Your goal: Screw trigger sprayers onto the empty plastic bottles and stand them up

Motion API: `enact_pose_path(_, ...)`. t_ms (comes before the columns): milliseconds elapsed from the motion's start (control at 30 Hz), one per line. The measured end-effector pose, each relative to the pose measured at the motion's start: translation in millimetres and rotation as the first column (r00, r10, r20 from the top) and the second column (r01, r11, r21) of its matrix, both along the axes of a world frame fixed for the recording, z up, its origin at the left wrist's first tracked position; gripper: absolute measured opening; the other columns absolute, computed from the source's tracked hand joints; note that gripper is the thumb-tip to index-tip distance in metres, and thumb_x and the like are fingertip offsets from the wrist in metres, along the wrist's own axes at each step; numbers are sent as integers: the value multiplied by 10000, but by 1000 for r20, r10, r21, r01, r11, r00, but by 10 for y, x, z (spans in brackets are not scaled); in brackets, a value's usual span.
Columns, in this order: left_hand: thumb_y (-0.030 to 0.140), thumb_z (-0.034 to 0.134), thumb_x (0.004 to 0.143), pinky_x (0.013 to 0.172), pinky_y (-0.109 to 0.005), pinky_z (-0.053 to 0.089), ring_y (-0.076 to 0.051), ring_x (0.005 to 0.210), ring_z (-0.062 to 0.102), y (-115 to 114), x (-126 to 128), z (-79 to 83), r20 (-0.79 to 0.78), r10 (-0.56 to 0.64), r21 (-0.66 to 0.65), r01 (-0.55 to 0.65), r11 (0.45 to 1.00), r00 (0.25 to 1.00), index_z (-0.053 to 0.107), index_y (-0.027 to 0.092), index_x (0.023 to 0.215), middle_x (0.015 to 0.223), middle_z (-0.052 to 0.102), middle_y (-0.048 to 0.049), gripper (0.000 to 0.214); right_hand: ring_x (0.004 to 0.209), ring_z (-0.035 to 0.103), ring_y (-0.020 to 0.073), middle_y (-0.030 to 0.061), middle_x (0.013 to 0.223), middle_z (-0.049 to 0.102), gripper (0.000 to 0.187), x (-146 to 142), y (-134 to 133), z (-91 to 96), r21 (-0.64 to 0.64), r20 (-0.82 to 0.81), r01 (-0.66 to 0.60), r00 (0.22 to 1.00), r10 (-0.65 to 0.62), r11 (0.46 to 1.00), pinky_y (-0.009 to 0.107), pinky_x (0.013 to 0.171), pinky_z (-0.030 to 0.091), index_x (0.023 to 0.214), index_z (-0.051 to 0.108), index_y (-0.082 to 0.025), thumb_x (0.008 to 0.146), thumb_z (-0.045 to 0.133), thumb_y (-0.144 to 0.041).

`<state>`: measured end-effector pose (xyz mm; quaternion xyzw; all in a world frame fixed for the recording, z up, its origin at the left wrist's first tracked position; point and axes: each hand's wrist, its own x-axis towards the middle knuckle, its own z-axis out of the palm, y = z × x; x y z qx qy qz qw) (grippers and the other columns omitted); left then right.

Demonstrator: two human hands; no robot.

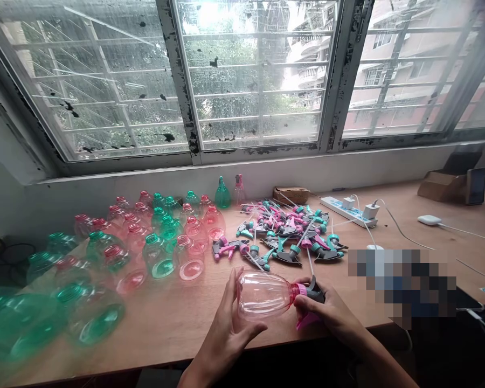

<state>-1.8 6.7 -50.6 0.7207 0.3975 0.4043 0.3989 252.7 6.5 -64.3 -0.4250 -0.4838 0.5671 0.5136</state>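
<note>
Between my hands a clear pink spray bottle (263,295) lies on its side, just above the front of the table. My left hand (231,318) cups its base, fingers along the far side and thumb below. My right hand (327,307) grips the grey and pink trigger spray head (313,293) at the bottle's neck; the pink trigger points down towards me. The head sits against the neck, but how tightly it is screwed on I cannot tell. Just behind lies a pile of loose spray heads (283,229) in pink, teal and grey, some with thin tubes.
Several open pink bottles (191,264) and green bottles (158,258) stand at left. Near the wall are a green bottle with a head (222,195), a pink one (238,191) and a brown box (291,195). A power strip (350,210) with cables lies right; a pixelated patch hides things nearby.
</note>
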Motion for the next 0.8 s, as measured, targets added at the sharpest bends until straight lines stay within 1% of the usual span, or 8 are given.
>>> enact_pose_path(67,410,692,873,1223,-509,155,-334,1502,174,2,-3,11,-23,2,-9,-3,1000,1000,118,279,1572,1641,203,-99,914,561,651,195,5,606,710,454,4,4,-11,0,14,8,1000,-8,1000,298,585,507,966,629,-171,712,834,-486)
enact_pose_path(133,390,670,892,1227,-505,137,-321,1508,153,6,-7,-6,-59,11,12,-10,1000,998,136,307,1566,1648,182,-74,864,554,649,197,6,608,706,459,6,12,-22,4,17,14,1000,-14,1000,304,580,508,968,631,-168,717,825,-499)
enact_pose_path(300,323,615,931,1228,-505,112,-293,1513,141,-3,0,-55,-46,21,66,-18,998,999,68,374,1561,1660,139,-38,836,561,650,194,7,612,706,437,16,21,-33,8,-7,-4,1000,4,1000,300,578,511,970,620,-166,734,820,-475)
enact_pose_path(433,367,681,887,1228,-482,128,-299,1512,145,-20,14,8,13,-13,-2,13,1000,1000,33,327,1569,1657,147,-75,942,582,654,186,6,627,718,411,32,13,-25,17,15,-14,1000,14,1000,290,598,514,990,613,-172,751,821,-434)
enact_pose_path(500,394,666,896,1229,-476,123,-296,1515,128,-13,10,31,19,-27,-18,27,999,999,61,301,1572,1653,160,-85,912,584,655,185,9,631,721,405,36,9,-26,19,23,-18,1000,18,1000,288,598,513,992,611,-170,756,819,-425)
enact_pose_path(600,394,671,892,1232,-478,98,-305,1517,111,11,-6,5,-41,-3,30,4,1000,999,167,316,1558,1657,151,-66,839,561,643,181,8,610,713,408,32,9,-35,34,14,-8,1000,7,999,289,584,506,998,606,-162,773,800,-442)
enact_pose_path(733,314,574,955,1230,-467,141,-271,1512,162,30,-19,-70,-77,22,109,-13,994,997,115,392,1553,1656,165,-17,758,552,636,183,11,612,707,417,23,19,-46,40,-31,-1,1000,2,999,293,571,504,1002,595,-157,795,771,-473)
enact_pose_path(800,303,593,946,1231,-466,139,-268,1512,163,27,-17,-70,-71,19,109,-11,994,997,85,388,1556,1656,165,-18,799,556,641,186,6,616,707,424,25,22,-51,34,-37,-5,999,7,999,295,575,509,1008,593,-162,784,784,-467)
